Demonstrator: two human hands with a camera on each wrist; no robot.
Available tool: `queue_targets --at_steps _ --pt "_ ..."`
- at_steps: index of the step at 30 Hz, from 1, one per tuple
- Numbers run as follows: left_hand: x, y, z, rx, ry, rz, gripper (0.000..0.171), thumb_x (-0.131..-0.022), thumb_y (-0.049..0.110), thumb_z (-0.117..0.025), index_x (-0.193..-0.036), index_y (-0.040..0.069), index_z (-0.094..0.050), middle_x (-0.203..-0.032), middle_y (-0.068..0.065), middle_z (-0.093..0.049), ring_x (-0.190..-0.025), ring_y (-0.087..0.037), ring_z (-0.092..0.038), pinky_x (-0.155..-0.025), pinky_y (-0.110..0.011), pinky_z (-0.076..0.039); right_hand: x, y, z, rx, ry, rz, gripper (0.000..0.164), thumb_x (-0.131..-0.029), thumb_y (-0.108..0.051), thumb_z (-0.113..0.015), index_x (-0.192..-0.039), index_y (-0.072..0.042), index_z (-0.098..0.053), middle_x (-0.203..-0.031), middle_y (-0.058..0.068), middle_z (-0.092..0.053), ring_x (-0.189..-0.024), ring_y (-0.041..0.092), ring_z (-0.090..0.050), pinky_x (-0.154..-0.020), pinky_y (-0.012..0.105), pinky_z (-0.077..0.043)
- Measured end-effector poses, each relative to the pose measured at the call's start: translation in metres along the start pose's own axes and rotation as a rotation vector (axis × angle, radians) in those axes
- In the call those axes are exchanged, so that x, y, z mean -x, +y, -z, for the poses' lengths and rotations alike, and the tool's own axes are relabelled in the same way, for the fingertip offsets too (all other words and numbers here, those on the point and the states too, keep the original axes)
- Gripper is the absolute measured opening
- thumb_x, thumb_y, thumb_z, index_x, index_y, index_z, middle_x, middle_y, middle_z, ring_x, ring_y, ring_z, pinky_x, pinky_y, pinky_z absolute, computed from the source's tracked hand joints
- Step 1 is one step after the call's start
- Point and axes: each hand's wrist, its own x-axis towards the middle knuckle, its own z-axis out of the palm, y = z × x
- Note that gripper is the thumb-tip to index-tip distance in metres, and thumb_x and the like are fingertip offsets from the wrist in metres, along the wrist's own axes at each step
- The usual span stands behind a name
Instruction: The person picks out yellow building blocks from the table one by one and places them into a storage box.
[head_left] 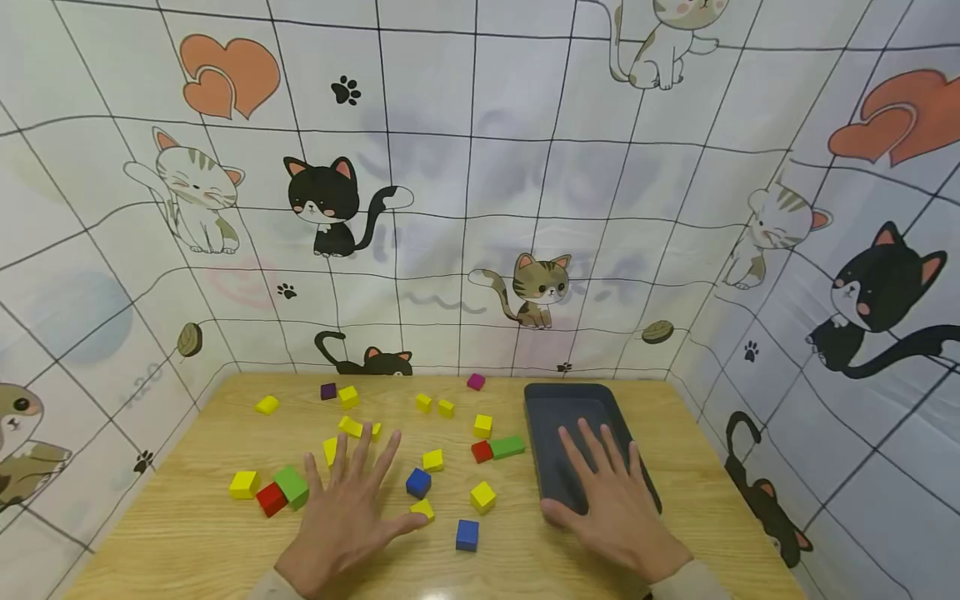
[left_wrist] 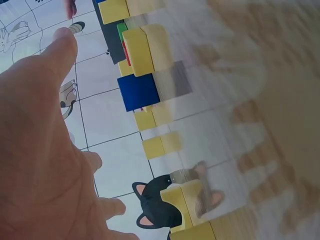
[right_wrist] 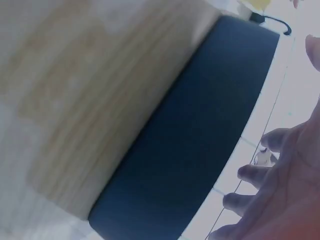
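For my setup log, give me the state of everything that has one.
Left hand: open, fingers spread
Right hand: open, fingers spread
Tray: lying flat, partly hidden
Yellow blocks: scattered, some partly hidden
Blue blocks: apart from each other
Red blocks: each beside a green one
Green blocks: each beside a red one
Purple block: beside a yellow one
Magenta block: alone
Backdrop: rippled

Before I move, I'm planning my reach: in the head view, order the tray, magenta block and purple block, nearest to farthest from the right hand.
1. Tray: partly covered by the right hand.
2. Magenta block: back, left of the tray.
3. Purple block: back, farther left.
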Motion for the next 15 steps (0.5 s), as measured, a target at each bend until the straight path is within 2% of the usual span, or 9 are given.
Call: queue_targets --at_steps 4,8,11,15 --pt "-0.001 0.003 -0.001 0.035 -0.008 -0.007 0.11 -0.072 0.097 -0.044 -0.16 0.043 -0.006 -0.167 -0.005 -0.001 -0.147 -0.045 -0.004 -0.105 -0.079 0.004 -0.004 0.013 0.002 -0.044 -0.007 -0.03 0.095 -0.088 -0.081 -0.047 -0.161 -0.036 -0.006 -0.167 0.007 -0.008 -0.148 0.044 -0.009 -0.107 0.077 -0.002" --pt "-0.003 0.008 -0.003 0.076 -0.003 -0.026 0.109 -0.072 0.095 -0.047 -0.159 0.045 -0.007 -0.166 -0.003 -0.002 -0.148 -0.045 -0.008 -0.106 -0.078 -0.001 -0.01 0.032 0.005 -0.051 -0.01 -0.059 0.095 -0.089 -0.079 -0.048 -0.162 -0.034 -0.008 -0.165 0.012 -0.014 -0.143 0.049 -0.022 -0.103 0.076 -0.021" --pt "-0.005 0.012 -0.004 0.095 0.003 -0.042 0.108 -0.072 0.094 -0.049 -0.159 0.045 -0.008 -0.166 -0.002 -0.002 -0.148 -0.044 -0.011 -0.107 -0.077 -0.003 -0.015 0.044 0.008 -0.049 -0.013 -0.076 0.096 -0.09 -0.076 -0.051 -0.162 -0.028 -0.01 -0.164 0.016 -0.017 -0.135 0.053 -0.033 -0.091 0.073 -0.038" --pt "-0.008 0.018 -0.006 0.1 -0.015 -0.056 0.107 -0.073 0.094 -0.047 -0.159 0.045 -0.008 -0.166 -0.002 -0.003 -0.148 -0.043 -0.011 -0.107 -0.077 -0.006 -0.02 0.059 0.01 -0.065 -0.033 -0.11 0.097 -0.092 -0.071 -0.055 -0.163 -0.022 -0.01 -0.161 0.023 -0.02 -0.127 0.059 -0.037 -0.074 0.069 -0.047"
